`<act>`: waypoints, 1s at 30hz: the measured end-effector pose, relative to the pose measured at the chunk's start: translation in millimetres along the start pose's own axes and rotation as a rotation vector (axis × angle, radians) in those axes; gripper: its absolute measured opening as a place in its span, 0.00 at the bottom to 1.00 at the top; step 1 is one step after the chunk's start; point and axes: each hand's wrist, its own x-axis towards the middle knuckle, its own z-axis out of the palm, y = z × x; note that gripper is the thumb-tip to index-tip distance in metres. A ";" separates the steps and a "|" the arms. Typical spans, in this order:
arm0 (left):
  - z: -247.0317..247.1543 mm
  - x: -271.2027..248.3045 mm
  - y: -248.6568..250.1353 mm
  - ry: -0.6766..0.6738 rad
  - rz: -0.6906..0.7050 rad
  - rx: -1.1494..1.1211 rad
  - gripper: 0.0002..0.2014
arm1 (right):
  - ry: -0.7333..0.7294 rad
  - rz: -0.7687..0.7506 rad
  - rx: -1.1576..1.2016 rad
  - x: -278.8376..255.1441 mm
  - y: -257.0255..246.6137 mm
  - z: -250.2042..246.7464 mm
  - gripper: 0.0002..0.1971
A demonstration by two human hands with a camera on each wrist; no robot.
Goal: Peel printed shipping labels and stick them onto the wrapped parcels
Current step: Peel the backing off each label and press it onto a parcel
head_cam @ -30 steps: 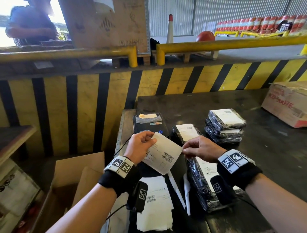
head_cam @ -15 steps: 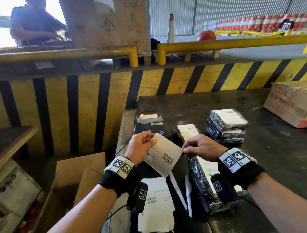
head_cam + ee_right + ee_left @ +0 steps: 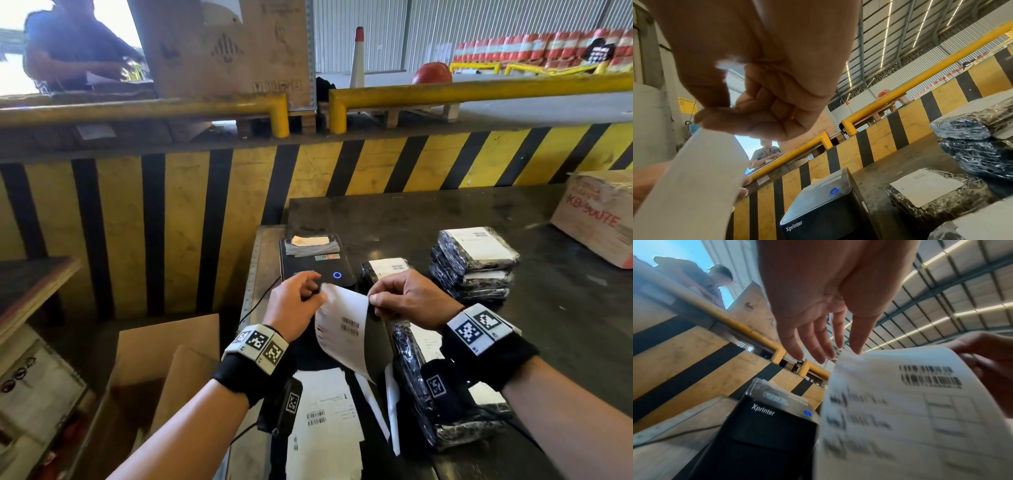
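A white shipping label point(image 3: 342, 329) with barcodes hangs curled between my hands above the table's near left corner. My right hand point(image 3: 375, 303) pinches its upper right corner between thumb and forefinger; the right wrist view shows that pinch point(image 3: 715, 113) above the label's blank back point(image 3: 690, 186). My left hand point(image 3: 310, 291) is at the label's upper left corner; in the left wrist view its fingers point(image 3: 818, 352) are straight and spread, with one tip touching the label point(image 3: 910, 418). A black wrapped parcel point(image 3: 411, 387) lies under my right wrist.
A black Xprinter label printer point(image 3: 315, 263) stands just beyond my hands. One labelled parcel point(image 3: 383, 270) and a stack of labelled parcels point(image 3: 476, 263) lie behind. Loose printed sheets point(image 3: 322, 421) cover the near edge. Cardboard boxes sit at the left point(image 3: 154, 377) and far right point(image 3: 599, 216).
The left hand has loosened its hold on the label and straightened its fingers. The label, earlier flat and tilted, now curls and hangs from the right hand's pinch.
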 end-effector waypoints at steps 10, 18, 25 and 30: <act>9.1 -5.7 44.9 -0.173 0.067 -0.286 0.06 | 0.124 -0.116 -0.005 17.3 -7.0 6.0 0.10; 14.0 -5.7 41.9 -0.222 0.031 -0.310 0.06 | 0.093 -0.097 0.012 13.2 -3.8 6.5 0.10; 15.9 -5.7 39.1 -0.155 0.050 -0.283 0.05 | 0.142 -0.052 0.013 10.1 11.5 3.2 0.05; 15.7 -4.5 43.6 -0.080 0.038 -0.357 0.06 | 0.257 -0.040 0.187 8.2 7.5 4.7 0.02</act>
